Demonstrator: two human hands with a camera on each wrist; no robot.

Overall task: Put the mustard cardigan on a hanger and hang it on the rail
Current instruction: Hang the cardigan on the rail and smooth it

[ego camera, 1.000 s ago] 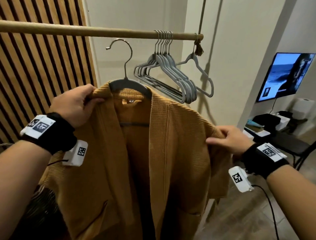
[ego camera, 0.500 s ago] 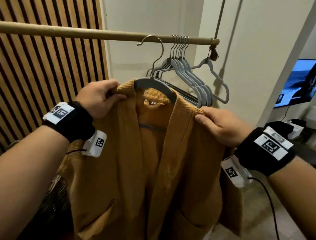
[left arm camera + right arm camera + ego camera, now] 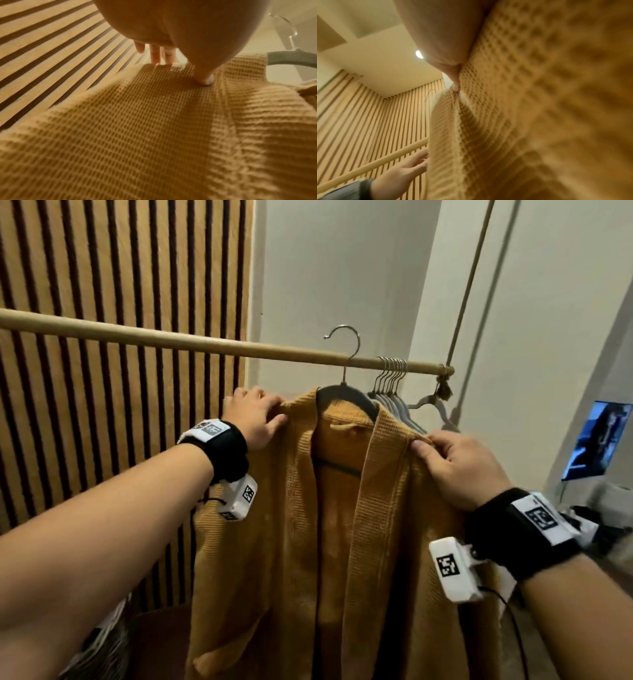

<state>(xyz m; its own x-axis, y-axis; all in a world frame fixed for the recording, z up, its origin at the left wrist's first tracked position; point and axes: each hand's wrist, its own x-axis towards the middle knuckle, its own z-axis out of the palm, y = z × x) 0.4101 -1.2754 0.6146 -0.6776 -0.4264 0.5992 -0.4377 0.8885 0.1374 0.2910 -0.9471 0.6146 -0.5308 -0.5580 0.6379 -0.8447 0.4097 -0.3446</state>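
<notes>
So we've got the mustard cardigan [image 3: 342, 525] draped on a dark hanger [image 3: 346, 398] and held up by both shoulders, right in front of the wooden rail [image 3: 171, 340]. The hanger's metal hook [image 3: 346, 344] pokes up past the rail's height, but we can't tell if it's actually caught on it.

Our left hand [image 3: 255, 419] has the cardigan's left shoulder: in the left wrist view the thumb [image 3: 205, 79] presses down on the waffle knit while the fingers [image 3: 155, 54] go over the top edge, so the fabric is pinched between them. Our right hand [image 3: 459, 463] is curled around the right shoulder seam, thumb tip [image 3: 419, 445] on the front and the other fingers wrapped behind; the right wrist view shows the knit bunched into a fold right at that pinch.

Just right of our hanger there's a bunch of about 6 grey hangers [image 3: 400, 405] crowded at the rail's right end, where a cord [image 3: 469, 278] goes up. A slatted wood wall [image 3: 120, 285] sits behind on the left, and a lit screen [image 3: 596, 440] is far right.
</notes>
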